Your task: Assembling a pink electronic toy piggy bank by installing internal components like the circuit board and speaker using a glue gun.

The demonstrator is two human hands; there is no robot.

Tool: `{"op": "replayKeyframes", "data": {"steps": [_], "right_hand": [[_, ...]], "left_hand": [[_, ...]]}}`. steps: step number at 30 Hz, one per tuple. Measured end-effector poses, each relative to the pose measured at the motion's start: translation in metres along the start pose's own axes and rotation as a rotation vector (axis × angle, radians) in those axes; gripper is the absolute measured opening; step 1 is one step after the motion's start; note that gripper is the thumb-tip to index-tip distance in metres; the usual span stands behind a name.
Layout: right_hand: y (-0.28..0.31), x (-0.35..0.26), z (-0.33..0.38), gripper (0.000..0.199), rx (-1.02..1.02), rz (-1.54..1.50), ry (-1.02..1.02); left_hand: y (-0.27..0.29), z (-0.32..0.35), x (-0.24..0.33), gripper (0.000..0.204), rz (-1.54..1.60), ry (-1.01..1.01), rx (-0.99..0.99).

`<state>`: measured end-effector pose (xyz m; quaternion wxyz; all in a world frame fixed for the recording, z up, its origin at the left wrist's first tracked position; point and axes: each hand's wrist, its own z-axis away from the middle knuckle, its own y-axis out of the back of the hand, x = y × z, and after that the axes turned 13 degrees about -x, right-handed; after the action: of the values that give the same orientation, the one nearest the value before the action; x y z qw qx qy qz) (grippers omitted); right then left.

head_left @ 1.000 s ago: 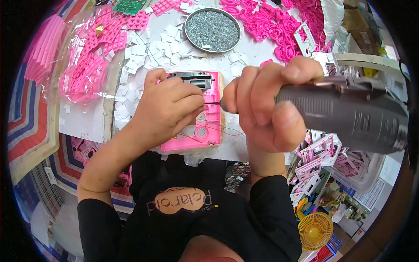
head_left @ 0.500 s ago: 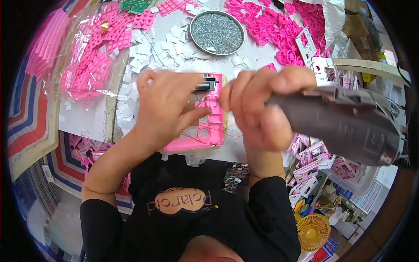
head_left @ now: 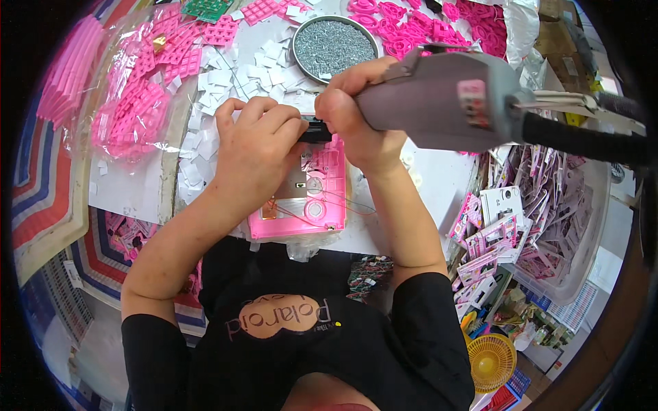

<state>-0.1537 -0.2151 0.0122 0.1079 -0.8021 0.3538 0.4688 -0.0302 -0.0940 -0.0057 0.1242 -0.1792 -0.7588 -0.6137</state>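
A pink plastic housing (head_left: 334, 181) lies open side up on the table before me, with thin red wires and a shiny metal plate (head_left: 286, 205) in it. My left hand (head_left: 260, 147) arches over its left side, fingers bent, fingertips against a black part (head_left: 317, 132) at the far end. In my right hand (head_left: 363, 130) is a grey electric screwdriver (head_left: 435, 103), held tilted with its body up to the right. Its tip is hidden behind my right fingers, close to the black part.
Beyond the housing stands a round dish (head_left: 295, 51) of small screws (head_left: 334, 46). White paper squares (head_left: 202, 157) and bagged pink keypads (head_left: 137, 109) lie left. Pink plastic rings (head_left: 404, 31) are heaped at the far right. A clear bin (head_left: 595, 240) of printed panels stands right. A black cable (head_left: 582, 137) trails from the screwdriver.
My right hand has swung the screwdriver left and away from me, bringing its front end to the black part. My left hand has settled, its fingers now bent against that part.
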Motion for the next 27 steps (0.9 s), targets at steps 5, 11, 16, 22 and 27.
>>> {"op": "replayKeyframes", "data": {"steps": [5, 11, 16, 22, 27], "right_hand": [[0.017, 0.005, -0.008, 0.022, -0.13, -0.18, -0.098], [0.083, 0.002, -0.025, 0.053, -0.254, -0.528, -0.226], [0.196, 0.017, 0.048, 0.031, -0.641, 1.143, -0.458], [0.158, 0.001, 0.071, 0.016, -0.266, 0.808, -0.747], [0.052, -0.028, 0.083, 0.009, -0.371, 0.401, -0.59]], "left_hand": [[-0.005, -0.017, -0.014, 0.036, 0.188, -0.094, -0.049], [0.04, -0.002, -0.006, 0.029, 0.284, -0.134, -0.128], [0.155, 0.064, -0.011, 0.029, 0.332, -0.055, -0.382], [0.183, 0.15, -0.007, 0.059, -0.032, 0.246, -0.775], [0.118, 0.13, 0.005, 0.052, 0.239, 0.055, -0.613]]}}
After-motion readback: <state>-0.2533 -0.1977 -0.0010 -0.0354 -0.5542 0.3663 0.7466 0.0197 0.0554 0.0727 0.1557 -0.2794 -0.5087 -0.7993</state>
